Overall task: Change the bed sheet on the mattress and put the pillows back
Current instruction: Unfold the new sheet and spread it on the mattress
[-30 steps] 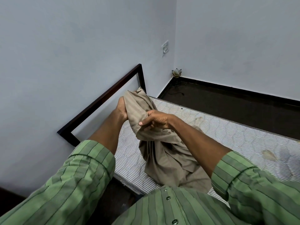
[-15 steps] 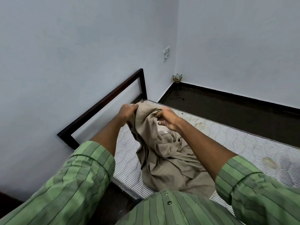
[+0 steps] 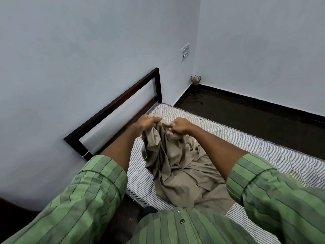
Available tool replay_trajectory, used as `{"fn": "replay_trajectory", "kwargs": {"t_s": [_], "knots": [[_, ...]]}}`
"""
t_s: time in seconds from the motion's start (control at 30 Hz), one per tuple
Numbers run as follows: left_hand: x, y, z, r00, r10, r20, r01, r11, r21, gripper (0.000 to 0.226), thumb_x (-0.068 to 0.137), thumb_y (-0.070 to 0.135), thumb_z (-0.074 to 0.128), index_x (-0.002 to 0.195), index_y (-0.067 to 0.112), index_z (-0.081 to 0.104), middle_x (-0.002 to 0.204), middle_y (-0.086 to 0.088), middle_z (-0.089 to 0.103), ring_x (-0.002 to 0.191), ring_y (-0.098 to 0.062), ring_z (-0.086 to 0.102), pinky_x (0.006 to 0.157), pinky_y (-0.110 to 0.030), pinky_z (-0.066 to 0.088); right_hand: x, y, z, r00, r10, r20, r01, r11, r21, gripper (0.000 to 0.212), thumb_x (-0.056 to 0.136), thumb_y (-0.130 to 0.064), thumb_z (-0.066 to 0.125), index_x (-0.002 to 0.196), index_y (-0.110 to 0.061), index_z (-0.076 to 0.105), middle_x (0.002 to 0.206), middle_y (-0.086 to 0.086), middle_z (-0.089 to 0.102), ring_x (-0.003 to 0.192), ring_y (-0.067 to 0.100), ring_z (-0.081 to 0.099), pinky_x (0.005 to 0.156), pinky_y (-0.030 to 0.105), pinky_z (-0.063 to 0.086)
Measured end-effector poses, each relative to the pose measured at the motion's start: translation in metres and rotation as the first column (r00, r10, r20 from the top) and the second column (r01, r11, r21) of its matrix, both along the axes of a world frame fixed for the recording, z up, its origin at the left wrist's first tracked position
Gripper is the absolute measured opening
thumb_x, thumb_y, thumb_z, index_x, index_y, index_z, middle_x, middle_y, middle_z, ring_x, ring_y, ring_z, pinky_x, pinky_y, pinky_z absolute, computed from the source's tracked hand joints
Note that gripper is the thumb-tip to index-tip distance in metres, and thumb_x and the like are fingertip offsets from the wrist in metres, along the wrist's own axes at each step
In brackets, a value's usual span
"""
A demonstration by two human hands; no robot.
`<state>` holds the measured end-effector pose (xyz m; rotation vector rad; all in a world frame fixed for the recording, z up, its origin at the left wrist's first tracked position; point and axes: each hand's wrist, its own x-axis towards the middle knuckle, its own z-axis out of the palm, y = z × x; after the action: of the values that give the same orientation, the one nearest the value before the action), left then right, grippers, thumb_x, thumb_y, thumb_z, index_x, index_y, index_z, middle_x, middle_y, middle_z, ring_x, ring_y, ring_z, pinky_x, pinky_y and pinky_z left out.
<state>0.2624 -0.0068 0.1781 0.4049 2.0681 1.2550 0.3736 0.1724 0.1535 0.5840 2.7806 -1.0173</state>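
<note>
Both hands hold a bunched tan bed sheet (image 3: 177, 166) above the bare striped mattress (image 3: 263, 148), near its headboard end. The left hand (image 3: 146, 121) has its grip clamped on the top of the cloth, fingers curled over a fold, on the side nearest the dark wooden headboard (image 3: 112, 106). The right hand (image 3: 182, 125) sits just beside it, also with its grip closed tight on the sheet's upper edge, knuckles up. The two fists are close together with a short ridge of fabric between them.

From the hands the sheet hangs down in crumpled folds and pools on the mattress toward the near edge, where it runs under the person's green striped shirt (image 3: 175, 226). Both forearms are bare, with green striped sleeves (image 3: 91, 194) pushed up.

The mattress shows a few faint stains near its far edge. Beyond that edge lies a dark floor (image 3: 246, 111). In the room's corner stands a small lotus-shaped holder (image 3: 195, 79), and a switch plate (image 3: 185, 51) is fixed on the pale wall (image 3: 70, 50) above it.
</note>
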Motion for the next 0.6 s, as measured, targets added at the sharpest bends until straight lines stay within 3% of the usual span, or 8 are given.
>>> {"fn": "replay_trajectory", "kwargs": {"t_s": [0.1, 0.13, 0.2, 0.27, 0.37, 0.43, 0.53, 0.6], "knots": [[-0.010, -0.009, -0.009, 0.990, -0.060, -0.131, 0.045, 0.992, -0.118, 0.036, 0.072, 0.036, 0.090, 0.090, 0.009, 0.075, 0.084, -0.002, 0.076, 0.070, -0.012, 0.069, 0.067, -0.025, 0.055, -0.017, 0.001, -0.004, 0.995, -0.103, -0.019, 0.105, 0.984, 0.146, 0.008, 0.084, -0.011, 0.058, 0.083, -0.018, 0.062, 0.108, 0.016, 0.072, 0.103, 0.034, 0.065, 0.073, 0.033, 0.044], [-0.017, -0.011, -0.012, 0.979, -0.090, -0.183, 0.057, 0.983, -0.174, 0.034, 0.070, 0.034, 0.091, 0.089, 0.010, 0.076, 0.085, -0.002, 0.077, 0.072, -0.014, 0.071, 0.067, -0.028, 0.058, -0.026, 0.002, -0.002, 0.993, -0.118, -0.014, 0.119, 0.981, 0.152, 0.011, 0.084, -0.010, 0.058, 0.089, -0.018, 0.063, 0.115, 0.016, 0.071, 0.110, 0.035, 0.064, 0.078, 0.034, 0.046], [-0.030, -0.008, -0.013, 0.933, -0.207, -0.295, 0.098, 0.934, -0.344, 0.043, 0.067, 0.039, 0.090, 0.096, 0.010, 0.076, 0.094, -0.009, 0.077, 0.086, -0.025, 0.073, 0.076, -0.040, 0.061, -0.051, 0.001, -0.003, 0.988, -0.151, -0.013, 0.151, 0.981, 0.124, 0.018, 0.084, -0.007, 0.061, 0.098, -0.017, 0.066, 0.120, 0.015, 0.070, 0.115, 0.035, 0.063, 0.080, 0.033, 0.044], [-0.043, 0.001, -0.011, 0.852, -0.324, -0.411, 0.080, 0.857, -0.509, 0.053, 0.074, 0.046, 0.083, 0.110, 0.010, 0.069, 0.109, -0.011, 0.072, 0.100, -0.030, 0.069, 0.080, -0.039, 0.057, -0.078, -0.001, -0.007, 0.970, -0.237, -0.053, 0.241, 0.966, 0.094, 0.016, 0.084, -0.012, 0.060, 0.098, -0.019, 0.064, 0.120, 0.014, 0.069, 0.114, 0.035, 0.063, 0.078, 0.032, 0.043], [-0.075, 0.013, -0.012, 0.802, -0.323, -0.503, -0.026, 0.822, -0.569, 0.046, 0.084, 0.046, 0.070, 0.116, 0.016, 0.062, 0.115, -0.007, 0.066, 0.106, -0.031, 0.064, 0.078, -0.036, 0.046, -0.117, -0.007, -0.013, 0.936, -0.316, -0.156, 0.349, 0.896, 0.276, 0.025, 0.093, -0.023, 0.049, 0.113, -0.018, 0.063, 0.131, 0.015, 0.055, 0.120, 0.036, 0.052, 0.085, 0.042, 0.049], [-0.099, 0.019, -0.020, 0.799, -0.310, -0.515, -0.050, 0.819, -0.572, 0.040, 0.086, 0.045, 0.065, 0.115, 0.018, 0.061, 0.117, -0.008, 0.068, 0.106, -0.033, 0.065, 0.079, -0.037, 0.047, -0.141, -0.006, -0.019, 0.927, -0.349, -0.137, 0.374, 0.853, 0.364, 0.031, 0.097, -0.025, 0.048, 0.123, -0.016, 0.062, 0.129, 0.014, 0.056, 0.122, 0.034, 0.053, 0.087, 0.042, 0.049], [-0.153, 0.030, -0.042, 0.835, -0.317, -0.449, -0.008, 0.809, -0.587, 0.045, 0.086, 0.051, 0.065, 0.117, 0.019, 0.057, 0.120, -0.010, 0.068, 0.109, -0.034, 0.065, 0.086, -0.040, 0.051, -0.204, 0.009, -0.041, 0.821, -0.568, 0.054, 0.560, 0.821, 0.114, 0.034, 0.096, -0.021, 0.047, 0.118, -0.008, 0.070, 0.115, 0.015, 0.072, 0.107, 0.033, 0.069, 0.084, 0.040, 0.054], [-0.181, 0.034, -0.059, 0.837, -0.329, -0.436, 0.016, 0.813, -0.583, 0.043, 0.086, 0.054, 0.063, 0.113, 0.021, 0.055, 0.116, -0.007, 0.068, 0.106, -0.033, 0.065, 0.085, -0.042, 0.052, -0.245, 0.020, -0.064, 0.700, -0.684, 0.205, 0.713, 0.659, -0.238, 0.033, 0.097, -0.016, 0.046, 0.100, 0.004, 0.073, 0.085, 0.019, 0.076, 0.072, 0.032, 0.075, 0.058, 0.035, 0.057]]}}
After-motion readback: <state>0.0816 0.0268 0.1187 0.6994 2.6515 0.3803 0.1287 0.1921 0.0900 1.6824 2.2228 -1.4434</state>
